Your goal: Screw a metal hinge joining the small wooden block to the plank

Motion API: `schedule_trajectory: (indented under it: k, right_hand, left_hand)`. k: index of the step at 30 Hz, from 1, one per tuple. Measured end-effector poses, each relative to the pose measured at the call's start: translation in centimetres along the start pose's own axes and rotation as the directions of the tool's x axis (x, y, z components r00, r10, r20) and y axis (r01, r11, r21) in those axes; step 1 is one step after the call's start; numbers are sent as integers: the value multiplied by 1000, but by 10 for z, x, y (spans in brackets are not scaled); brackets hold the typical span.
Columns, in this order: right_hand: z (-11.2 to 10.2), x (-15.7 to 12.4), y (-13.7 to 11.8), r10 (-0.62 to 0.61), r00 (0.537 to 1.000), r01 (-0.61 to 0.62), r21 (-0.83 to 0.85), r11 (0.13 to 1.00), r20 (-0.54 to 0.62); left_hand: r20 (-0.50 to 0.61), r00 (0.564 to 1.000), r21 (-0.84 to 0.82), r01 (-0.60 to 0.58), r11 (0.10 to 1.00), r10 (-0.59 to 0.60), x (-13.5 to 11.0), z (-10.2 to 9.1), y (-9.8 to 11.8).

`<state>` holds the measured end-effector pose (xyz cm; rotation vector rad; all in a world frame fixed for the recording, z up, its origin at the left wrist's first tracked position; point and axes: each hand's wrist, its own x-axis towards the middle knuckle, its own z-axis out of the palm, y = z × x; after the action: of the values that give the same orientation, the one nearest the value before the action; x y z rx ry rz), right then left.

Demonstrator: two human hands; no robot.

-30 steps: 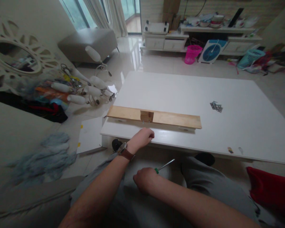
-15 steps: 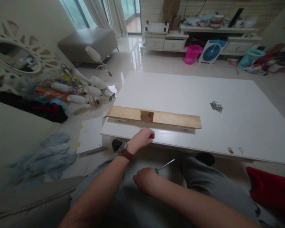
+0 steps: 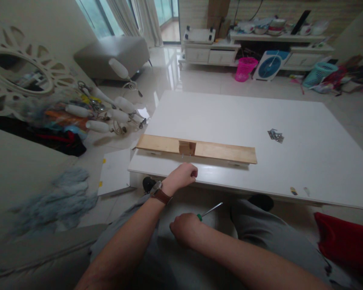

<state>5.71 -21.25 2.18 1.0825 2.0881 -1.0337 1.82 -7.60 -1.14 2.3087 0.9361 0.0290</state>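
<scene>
A long wooden plank [image 3: 218, 151] lies across the near part of the white table [image 3: 230, 117], with a small wooden block [image 3: 186, 148] fixed on it left of centre. My left hand [image 3: 181, 177], with a brown-strapped watch on the wrist, rests at the table's front edge just below that block, its fingers curled in; what they hold, if anything, is hidden. My right hand [image 3: 184, 227] sits lower, above my lap, closed round a green-handled screwdriver [image 3: 210, 210] whose metal shaft points up and right.
A small heap of metal brackets [image 3: 276, 135] lies on the table's right side. A lamp with white shades [image 3: 109, 112] and clutter lie on the floor at left. A red cushion [image 3: 345, 241] sits at lower right. A pink basket [image 3: 245, 68] and fan stand far back.
</scene>
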Motion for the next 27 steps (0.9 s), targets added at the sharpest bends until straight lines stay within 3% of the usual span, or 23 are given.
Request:
schedule_trajectory:
  k: [9,17,27]
  right_hand:
    - [-2,-2,-1,0,1000,0,-4,1000,14]
    - [3,2,0,-1,999,3,32,999,-39]
    - [4,4,1,-4,1000,4,-2,1000,18]
  left_hand:
    - [-11,1000,-1,-4,1000,4,0,-2,5]
    - [-21,1000,-4,-6,1000,6,1,0,1]
    - [-27,999,22,-28,999,29,2,4,-3]
